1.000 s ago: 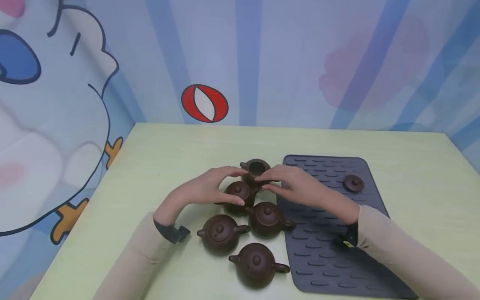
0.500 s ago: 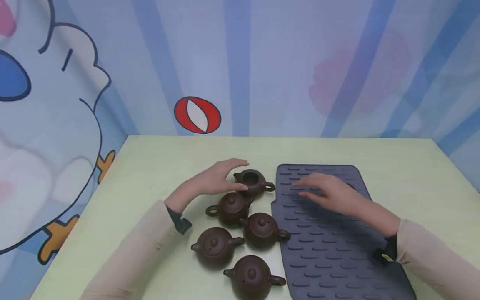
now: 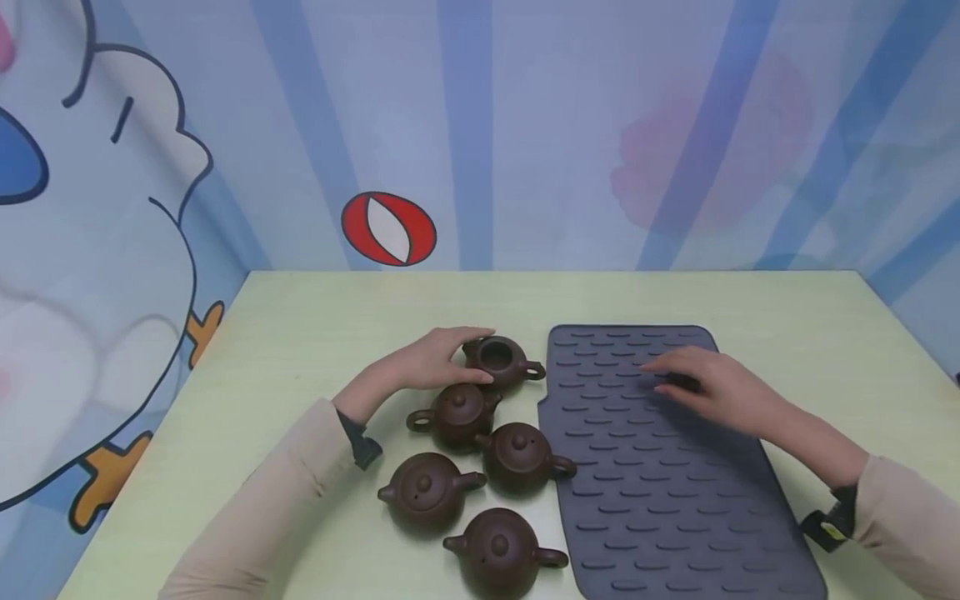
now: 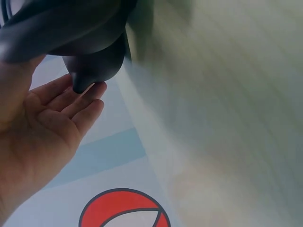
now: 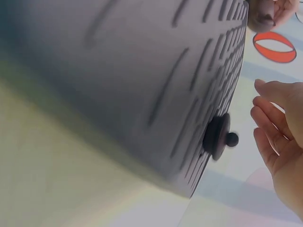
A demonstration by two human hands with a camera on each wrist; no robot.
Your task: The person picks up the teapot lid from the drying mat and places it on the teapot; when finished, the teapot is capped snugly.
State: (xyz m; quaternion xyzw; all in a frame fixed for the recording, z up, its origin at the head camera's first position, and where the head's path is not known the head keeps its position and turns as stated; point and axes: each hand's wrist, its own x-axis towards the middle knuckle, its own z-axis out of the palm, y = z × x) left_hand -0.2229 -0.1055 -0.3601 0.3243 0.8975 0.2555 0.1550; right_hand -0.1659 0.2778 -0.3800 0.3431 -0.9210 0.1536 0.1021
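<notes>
A dark brown teapot (image 3: 507, 373) without its lid stands at the back of the group, its handle toward the mat. My left hand (image 3: 431, 360) holds it on the spout side, thumb in front and fingers behind; in the left wrist view the fingertips lie by the spout. My right hand (image 3: 716, 387) hovers over the grey mat (image 3: 637, 467), thumb and fingers apart. Under it sits the teapot lid (image 5: 218, 137), mostly hidden in the head view. The right wrist view shows its round knob, with a gap between it and the fingers.
Several lidded teapots stand close together in front of the lidless one: one teapot (image 3: 459, 414), another (image 3: 519, 457), a third (image 3: 424, 493) and the nearest (image 3: 500, 550). The pale green table (image 3: 322, 333) ends at a printed wall (image 3: 555, 133) behind.
My right hand has moved right from beside the lidless teapot to above the lid. My left hand has shifted back from over a lidded teapot to the lidless teapot. The head view has shifted slightly.
</notes>
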